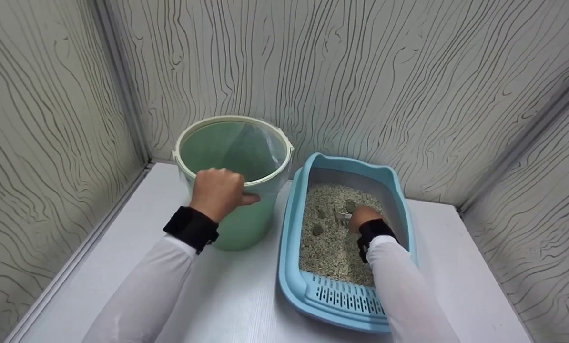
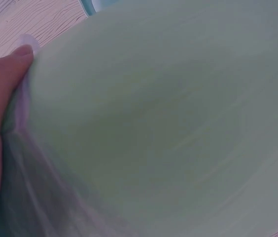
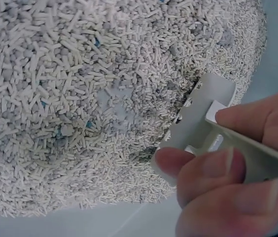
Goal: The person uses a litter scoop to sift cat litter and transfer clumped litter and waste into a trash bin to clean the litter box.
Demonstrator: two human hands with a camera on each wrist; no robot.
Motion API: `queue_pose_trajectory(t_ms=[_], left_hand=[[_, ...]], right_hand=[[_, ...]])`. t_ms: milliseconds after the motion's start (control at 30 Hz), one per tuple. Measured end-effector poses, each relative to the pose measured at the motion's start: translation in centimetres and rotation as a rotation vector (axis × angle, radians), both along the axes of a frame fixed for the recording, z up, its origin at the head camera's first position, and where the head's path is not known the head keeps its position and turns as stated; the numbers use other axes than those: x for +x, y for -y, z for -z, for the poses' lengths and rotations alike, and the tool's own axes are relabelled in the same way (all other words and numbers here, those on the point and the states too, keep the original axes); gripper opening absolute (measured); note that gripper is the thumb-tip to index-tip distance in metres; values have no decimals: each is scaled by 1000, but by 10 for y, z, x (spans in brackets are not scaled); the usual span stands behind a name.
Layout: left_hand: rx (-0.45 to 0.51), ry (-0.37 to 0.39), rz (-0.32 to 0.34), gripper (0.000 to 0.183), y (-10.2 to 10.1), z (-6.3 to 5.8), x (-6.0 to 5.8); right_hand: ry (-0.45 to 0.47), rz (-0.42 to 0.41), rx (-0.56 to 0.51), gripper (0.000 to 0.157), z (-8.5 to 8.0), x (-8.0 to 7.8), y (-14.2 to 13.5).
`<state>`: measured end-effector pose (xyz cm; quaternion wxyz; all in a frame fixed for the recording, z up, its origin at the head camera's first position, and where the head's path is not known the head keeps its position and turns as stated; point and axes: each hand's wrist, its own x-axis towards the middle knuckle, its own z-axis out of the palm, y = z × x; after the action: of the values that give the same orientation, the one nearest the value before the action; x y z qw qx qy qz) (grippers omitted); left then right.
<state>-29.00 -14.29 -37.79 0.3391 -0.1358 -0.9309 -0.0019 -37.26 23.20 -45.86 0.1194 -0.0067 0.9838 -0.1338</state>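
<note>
Wood-grain panels (image 1: 332,85) wall in the white tabletop (image 1: 246,300) behind and at both sides. The left hand (image 1: 218,191) grips the near rim of the green bucket (image 1: 241,228). Just right stands the blue litter box (image 1: 290,238), its right edge partly hidden by a white sleeve (image 1: 403,286); inside, the right hand (image 1: 364,217) holds a litter scoop (image 3: 220,88) in the litter (image 1: 332,255), near dark clumps (image 1: 317,229).

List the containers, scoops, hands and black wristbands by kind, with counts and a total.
Containers: 2 (green bucket, blue litter tray)
Scoops: 1 (pale scoop)
Hands: 2 (left hand, right hand)
Black wristbands: 2 (left wristband, right wristband)
Total: 7
</note>
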Motion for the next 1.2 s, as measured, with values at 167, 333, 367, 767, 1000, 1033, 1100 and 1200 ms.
queue_pose_trajectory(t_ms=[167,333,367,767,1000,1033,1100,1200], left_hand=[[0,21,-9,81,0,0,-1],[-3,20,-12,82,-1,2,-1],[-3,18,-9,82,-1,2,-1],[-8,-23,-6,84,-2,-1,-1],[-16,-29,-11,83,0,0,-2],[-15,-24,-9,83,0,0,-2],[-13,-12,-8,83,0,0,-2],[0,6,-7,83,0,-1,-2]], right_hand=[[-36,-13,-13,23,1,0,3],[-73,-29,-8,20,4,-1,4],[-71,-30,-15,20,5,-2,3],[-21,-50,-42,23,13,-17,-8],[-66,-80,-21,25,11,-19,-11],[-65,-78,-22,25,11,-18,-13],[-69,-86,-10,28,8,-15,-15],[-92,-96,6,33,1,-10,-17]])
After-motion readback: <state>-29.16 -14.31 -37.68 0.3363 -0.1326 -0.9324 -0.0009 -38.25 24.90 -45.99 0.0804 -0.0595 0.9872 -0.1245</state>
